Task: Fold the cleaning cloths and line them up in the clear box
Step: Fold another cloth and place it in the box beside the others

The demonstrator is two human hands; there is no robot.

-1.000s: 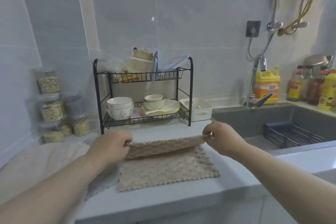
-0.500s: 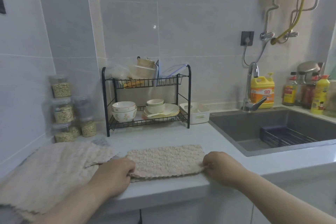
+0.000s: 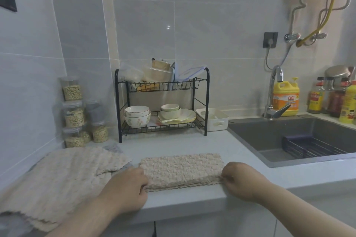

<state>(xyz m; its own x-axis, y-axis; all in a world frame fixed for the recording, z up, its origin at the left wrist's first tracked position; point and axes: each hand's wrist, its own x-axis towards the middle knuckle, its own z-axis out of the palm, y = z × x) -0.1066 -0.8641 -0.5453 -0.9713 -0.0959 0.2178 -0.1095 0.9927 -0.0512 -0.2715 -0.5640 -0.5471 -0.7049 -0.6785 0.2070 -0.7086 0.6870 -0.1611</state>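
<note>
Grey kitchen counter [image 3: 192, 140] against a tiled wall, seen from above the hands. Far left, in the corner: stacked jars [image 3: 73, 111] of grain. Near left: pile [image 3: 63, 175] of unfolded beige cloths, hanging over the counter's near edge. Left hand [image 3: 127, 188]: fingers curled over the left end of the cloth [image 3: 181, 169], gripping it. Cloth: beige, folded into a long strip, lying flat by the counter's near edge, just right of the pile and between the two hands. Far, behind the cloth: black two-tier rack [image 3: 163, 86] holding bowls and plates. Right hand [image 3: 240, 179]: thumb and fingers pinching the cloth's near right corner. Just right of the rack: white basket [image 3: 213, 119]. Right: dark sink [image 3: 260, 136], with tap [image 3: 277, 110] and yellow bottle [image 3: 286, 98] at its far edge
</note>
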